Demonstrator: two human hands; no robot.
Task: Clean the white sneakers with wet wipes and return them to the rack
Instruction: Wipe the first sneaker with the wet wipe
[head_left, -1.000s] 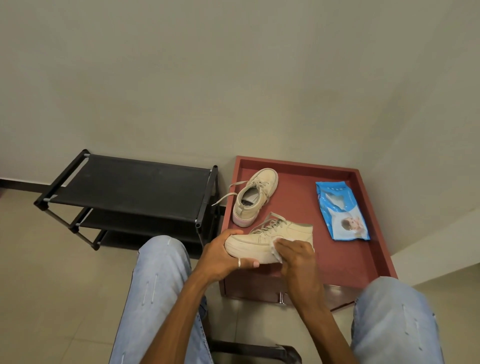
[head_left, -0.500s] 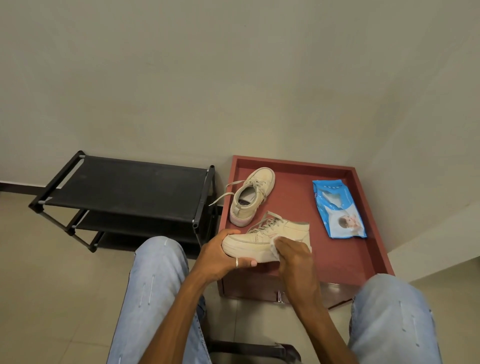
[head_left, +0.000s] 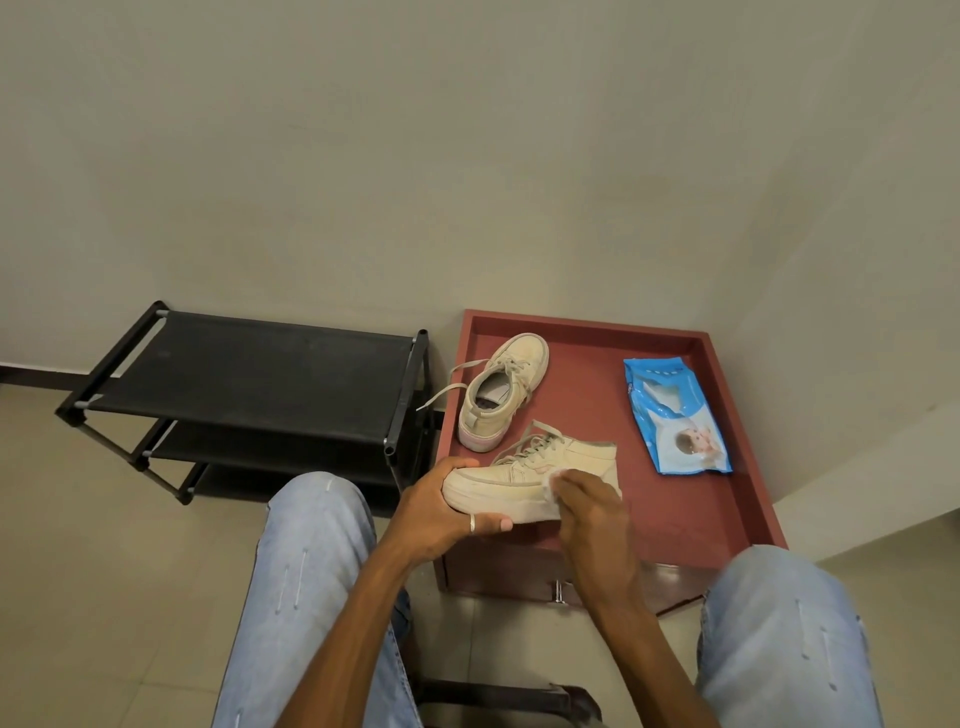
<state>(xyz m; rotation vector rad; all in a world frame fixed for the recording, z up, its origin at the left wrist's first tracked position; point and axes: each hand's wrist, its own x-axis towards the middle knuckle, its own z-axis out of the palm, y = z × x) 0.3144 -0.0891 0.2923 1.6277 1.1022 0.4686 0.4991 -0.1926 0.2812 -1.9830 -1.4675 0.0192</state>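
My left hand (head_left: 441, 512) grips the toe of a white sneaker (head_left: 511, 480), thumb under the sole, holding it on its side over the near edge of the red table (head_left: 675, 509). My right hand (head_left: 592, 512) pinches a white wet wipe (head_left: 550, 480) against the sneaker's side near the middle. The second white sneaker (head_left: 501, 397) stands upright on the table behind, its laces trailing left. A blue pack of wet wipes (head_left: 675, 415) lies at the table's right side, flap open.
A black three-tier shoe rack (head_left: 249, 374) stands left of the table against the wall, its shelves bare. My knees in light jeans (head_left: 311, 571) flank the table. A dark chair edge (head_left: 498, 696) shows below. Beige tiled floor lies all round.
My right hand with the wipe has slid slightly along the sneaker's side. The left hand keeps its hold on the toe. The camera view shifted a little.
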